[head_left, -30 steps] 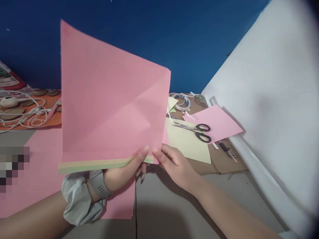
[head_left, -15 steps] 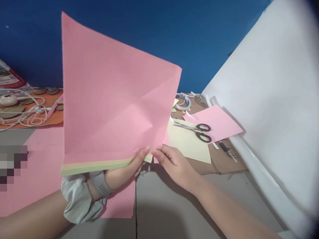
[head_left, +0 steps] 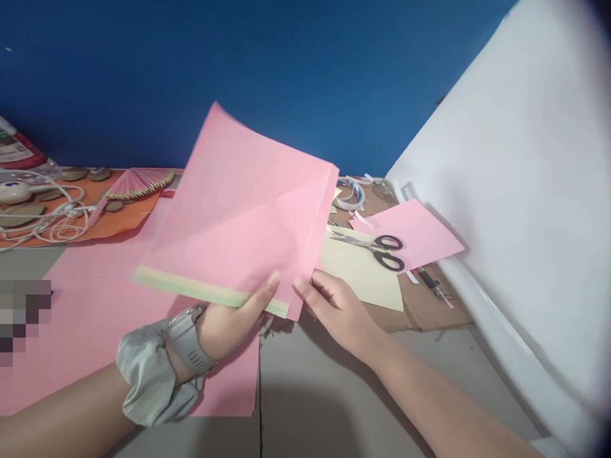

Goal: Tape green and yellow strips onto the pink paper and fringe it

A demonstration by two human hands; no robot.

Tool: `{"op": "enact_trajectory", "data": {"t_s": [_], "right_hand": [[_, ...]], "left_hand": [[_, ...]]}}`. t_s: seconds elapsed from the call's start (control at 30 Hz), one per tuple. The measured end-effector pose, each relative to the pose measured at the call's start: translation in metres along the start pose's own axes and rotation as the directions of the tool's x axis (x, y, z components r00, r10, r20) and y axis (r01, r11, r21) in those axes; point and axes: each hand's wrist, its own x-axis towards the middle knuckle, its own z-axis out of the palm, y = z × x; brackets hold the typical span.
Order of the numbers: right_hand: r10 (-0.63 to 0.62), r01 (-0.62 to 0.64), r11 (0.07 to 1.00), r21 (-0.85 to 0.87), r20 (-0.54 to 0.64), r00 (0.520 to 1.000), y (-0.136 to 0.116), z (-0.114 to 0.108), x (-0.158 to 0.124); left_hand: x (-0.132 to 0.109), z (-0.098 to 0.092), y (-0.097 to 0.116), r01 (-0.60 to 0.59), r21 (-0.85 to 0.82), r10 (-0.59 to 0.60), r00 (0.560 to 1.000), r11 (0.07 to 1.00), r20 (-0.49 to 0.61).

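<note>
A pink paper sheet point(head_left: 238, 203) with a yellow and green strip point(head_left: 210, 294) along its lower edge is held up in front of me. My left hand point(head_left: 241, 318) grips the lower edge, thumb on the front face and fingers hidden behind. At the lower right corner my right hand point(head_left: 334, 308) pinches the sheet between thumb and fingers. A narrow fold runs up the sheet's right side. Beneath it, a larger pink sheet point(head_left: 95, 318) lies on the table.
Black-handled scissors point(head_left: 389, 251) lie over pale yellow paper point(head_left: 377, 289) and pink paper point(head_left: 420, 235) at right, near a tape roll point(head_left: 351, 194) and a pen point(head_left: 429, 280). White cables point(head_left: 62, 216) and a pleated pink fan point(head_left: 140, 183) are at left.
The sheet's upper left part has swung down and to the right, uncovering the pleated fan. Its folded right edge shows more clearly. Both hands stay near the same place.
</note>
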Motion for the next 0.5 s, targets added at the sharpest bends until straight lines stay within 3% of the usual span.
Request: {"op": "enact_trajectory", "data": {"t_s": [0.13, 0.27, 0.37, 0.5], "right_hand": [[-0.011, 0.01, 0.999, -0.034, -0.019, 1.0, -0.002, 0.001, 0.001], [-0.008, 0.008, 1.0, -0.027, -0.007, 1.0, -0.004, 0.0, 0.001], [-0.005, 0.006, 1.0, -0.022, 0.014, 1.0, -0.006, -0.001, 0.001], [-0.007, 0.006, 1.0, -0.021, -0.005, 1.0, -0.007, -0.001, 0.001]], "left_hand": [[0.0, 0.002, -0.004, -0.029, 0.109, 0.045, 0.988, 0.994, -0.148], [-0.002, 0.004, -0.01, -0.123, 0.385, 0.245, 0.926, 0.915, -0.288], [-0.003, 0.004, -0.011, -0.14, 0.435, 0.279, 0.921, 0.889, -0.273], [-0.002, 0.004, -0.011, -0.13, 0.341, 0.216, 0.95, 0.931, -0.227]]}}
